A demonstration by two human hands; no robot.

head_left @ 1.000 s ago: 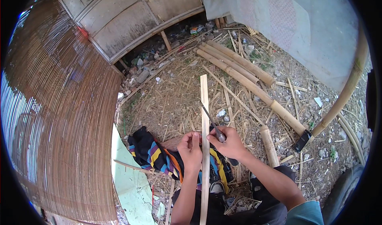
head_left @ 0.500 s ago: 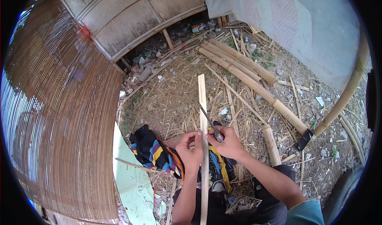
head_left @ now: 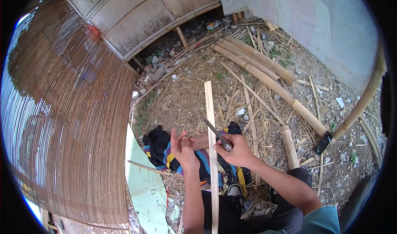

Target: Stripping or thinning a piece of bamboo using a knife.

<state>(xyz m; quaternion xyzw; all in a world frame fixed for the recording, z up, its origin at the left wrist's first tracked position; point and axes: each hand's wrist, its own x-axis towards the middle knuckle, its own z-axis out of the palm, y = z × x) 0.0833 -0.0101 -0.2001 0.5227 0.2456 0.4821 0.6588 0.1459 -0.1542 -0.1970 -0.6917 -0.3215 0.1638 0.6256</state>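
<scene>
A long pale bamboo strip (head_left: 213,168) stands up between my arms, running from the bottom edge to well above my hands. My right hand (head_left: 237,151) is closed around a dark-handled knife (head_left: 226,144), its narrow blade pointing up and left across the strip. The thumb side of that hand is against the strip's right edge. To the left, apart from the strip, my left hand (head_left: 184,151) is open, with fingers spread and nothing in it. Below the hands lies a bunched striped cloth (head_left: 169,156) in black, blue, yellow and purple, partly hidden by my arms.
Several thick bamboo poles (head_left: 264,80) lie at the far right, and a short bamboo piece (head_left: 289,147) is nearer. A slatted screen (head_left: 78,139) hangs on the left beside a pale green sheet (head_left: 142,188). A dark phone-like object (head_left: 324,143) rests by a curved pole.
My left hand has let go of the strip and moved left, its fingers opening. My right hand still holds the knife beside the strip. The view has shifted slightly.
</scene>
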